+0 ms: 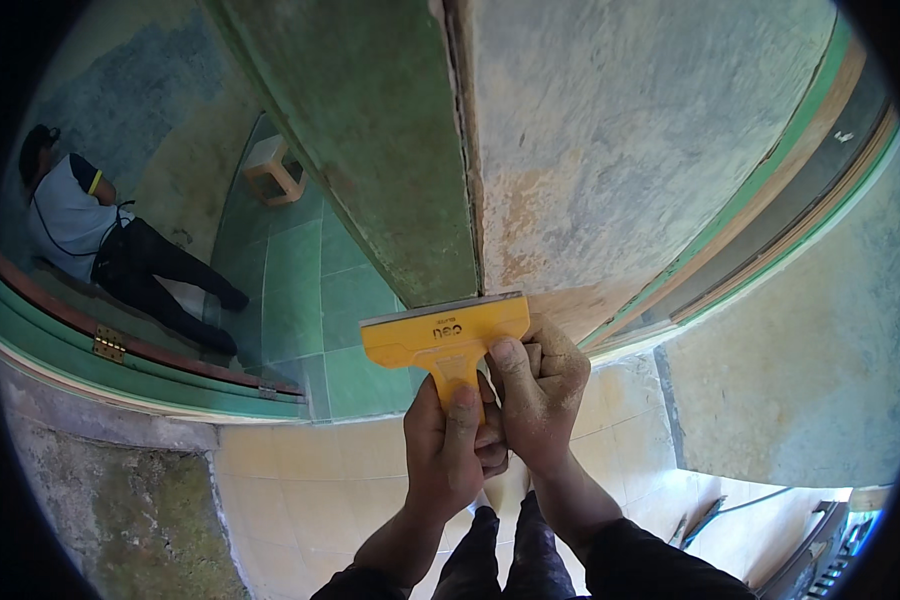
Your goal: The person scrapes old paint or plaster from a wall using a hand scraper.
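One yellow scraper (448, 335), handle in my left hand (442, 450), head's right edge in my right hand (542, 395); blade beside green frame (380, 140), open floor (295, 285) leftward

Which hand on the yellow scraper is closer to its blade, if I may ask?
The right hand, its thumb at the head of the yellow scraper; the left hand sits lower, around the handle.

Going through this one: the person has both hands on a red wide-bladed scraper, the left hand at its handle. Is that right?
Not quite: the scraper is yellow, not red, as the head view shows. The left hand is at its handle, and the right hand is on it too.
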Action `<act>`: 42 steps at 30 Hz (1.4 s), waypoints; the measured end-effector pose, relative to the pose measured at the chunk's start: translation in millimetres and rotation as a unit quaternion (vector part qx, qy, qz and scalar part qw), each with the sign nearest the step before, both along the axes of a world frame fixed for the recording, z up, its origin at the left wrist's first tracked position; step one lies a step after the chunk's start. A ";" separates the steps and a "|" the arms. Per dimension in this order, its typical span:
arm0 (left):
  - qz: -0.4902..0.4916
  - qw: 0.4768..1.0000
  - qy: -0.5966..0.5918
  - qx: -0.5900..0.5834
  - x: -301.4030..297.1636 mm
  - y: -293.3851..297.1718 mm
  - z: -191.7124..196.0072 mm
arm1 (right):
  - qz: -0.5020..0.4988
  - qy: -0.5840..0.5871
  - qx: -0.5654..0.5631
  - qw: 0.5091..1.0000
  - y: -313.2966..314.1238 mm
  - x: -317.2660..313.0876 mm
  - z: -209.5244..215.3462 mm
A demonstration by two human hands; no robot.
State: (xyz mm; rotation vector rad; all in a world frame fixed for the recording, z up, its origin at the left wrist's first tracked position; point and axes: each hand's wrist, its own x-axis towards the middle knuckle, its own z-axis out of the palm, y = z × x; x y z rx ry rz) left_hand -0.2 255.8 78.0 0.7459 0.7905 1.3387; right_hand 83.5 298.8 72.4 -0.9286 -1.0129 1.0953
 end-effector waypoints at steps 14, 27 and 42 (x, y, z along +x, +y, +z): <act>0.025 1.000 0.007 0.005 1.1 -1.1 2.6 | 0.019 0.013 -0.001 1.000 0.3 -1.3 11.8; 0.062 0.997 0.047 0.014 4.5 0.4 8.7 | 0.030 0.008 0.015 0.999 3.1 2.0 6.8; 0.077 0.994 0.070 0.023 7.6 4.3 17.4 | 0.021 0.034 0.031 0.999 7.4 -1.1 12.0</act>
